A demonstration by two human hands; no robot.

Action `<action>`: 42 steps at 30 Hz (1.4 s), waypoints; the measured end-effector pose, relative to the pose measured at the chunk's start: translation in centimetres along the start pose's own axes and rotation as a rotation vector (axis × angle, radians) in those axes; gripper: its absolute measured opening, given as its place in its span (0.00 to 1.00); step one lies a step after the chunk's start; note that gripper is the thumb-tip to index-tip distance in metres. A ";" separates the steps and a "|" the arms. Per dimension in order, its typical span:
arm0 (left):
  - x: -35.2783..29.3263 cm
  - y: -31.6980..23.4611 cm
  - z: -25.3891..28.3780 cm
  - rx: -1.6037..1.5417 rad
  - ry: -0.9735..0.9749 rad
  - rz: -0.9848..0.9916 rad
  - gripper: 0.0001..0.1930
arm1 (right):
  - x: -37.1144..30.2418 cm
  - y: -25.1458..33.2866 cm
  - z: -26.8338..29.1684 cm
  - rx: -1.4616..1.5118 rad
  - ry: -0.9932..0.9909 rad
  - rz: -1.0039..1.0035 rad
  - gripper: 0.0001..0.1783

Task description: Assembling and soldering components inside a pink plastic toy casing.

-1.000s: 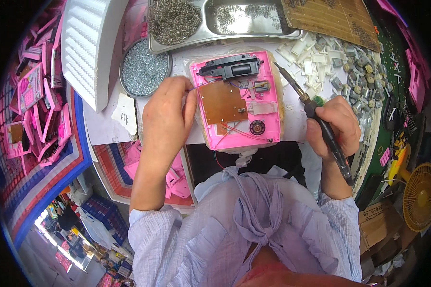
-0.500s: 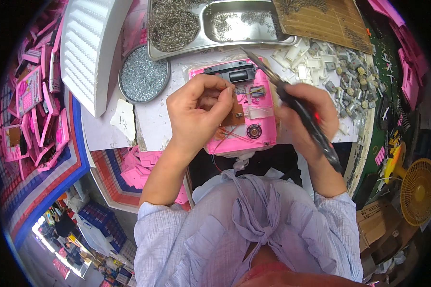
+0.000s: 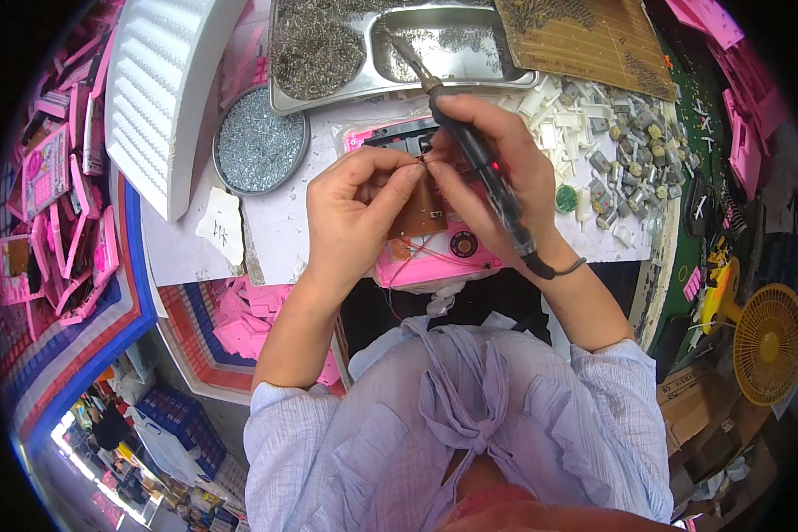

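A pink plastic housing (image 3: 434,269) lies on the white worktop below my hands, with thin wires, a round speaker (image 3: 462,244) and a black part along its far side. Over its left part sits a brown circuit board (image 3: 421,215). My left hand (image 3: 356,195) is closed, thumb and index finger pinched at the board's far edge; what they pinch is too small to make out. My right hand (image 3: 510,164) grips a black-handled soldering iron (image 3: 474,146), its metal tip pointing away over the steel tray. Its thumb and fingertip meet the left fingertips.
Beyond the housing stands a steel tray (image 3: 363,96) of small metal parts, beside a brown board (image 3: 585,40). A round dish of screws (image 3: 262,146) and white foam (image 3: 155,106) are left; white and grey parts (image 3: 629,168) lie right. A yellow fan (image 3: 769,341) stands far right.
My right hand has moved left and inward to meet the left fingertips, swinging the iron's tip left over the tray. My left hand stays pinched. The brown board now shows more and sits further left.
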State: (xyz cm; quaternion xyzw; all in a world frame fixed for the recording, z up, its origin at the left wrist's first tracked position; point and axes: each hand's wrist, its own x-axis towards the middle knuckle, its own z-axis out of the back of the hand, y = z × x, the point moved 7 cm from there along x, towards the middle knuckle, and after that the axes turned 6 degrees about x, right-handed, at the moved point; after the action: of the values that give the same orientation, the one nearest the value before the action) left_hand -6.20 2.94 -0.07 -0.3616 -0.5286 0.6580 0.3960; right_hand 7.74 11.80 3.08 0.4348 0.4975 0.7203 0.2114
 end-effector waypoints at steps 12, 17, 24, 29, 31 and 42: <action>1.0 -2.1 -0.5 0.599 -0.060 -0.307 0.05 | -2.1 1.7 5.0 -0.190 0.103 0.316 0.26; 1.1 -1.9 -0.5 0.601 -0.082 -0.324 0.05 | -2.5 2.2 5.2 -0.163 0.143 0.297 0.21; 1.1 -1.6 -0.4 0.600 -0.084 -0.299 0.04 | -3.0 2.3 4.2 -0.181 0.250 0.312 0.21; 1.1 -1.6 -0.5 0.595 -0.084 -0.281 0.04 | -3.2 1.9 3.9 -0.183 0.234 0.320 0.19; 1.1 -1.6 -0.4 0.599 -0.087 -0.302 0.03 | -3.1 1.8 3.8 -0.171 0.230 0.322 0.18; 1.1 -1.4 -0.4 0.583 -0.089 -0.294 0.03 | -2.7 2.2 3.2 -0.261 0.273 0.342 0.18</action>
State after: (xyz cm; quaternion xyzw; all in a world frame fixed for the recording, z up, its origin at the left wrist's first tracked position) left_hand -6.12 4.28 1.20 -0.1240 -0.3815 0.7326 0.5499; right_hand 12.10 10.62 4.31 0.3804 0.3433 0.8558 0.0715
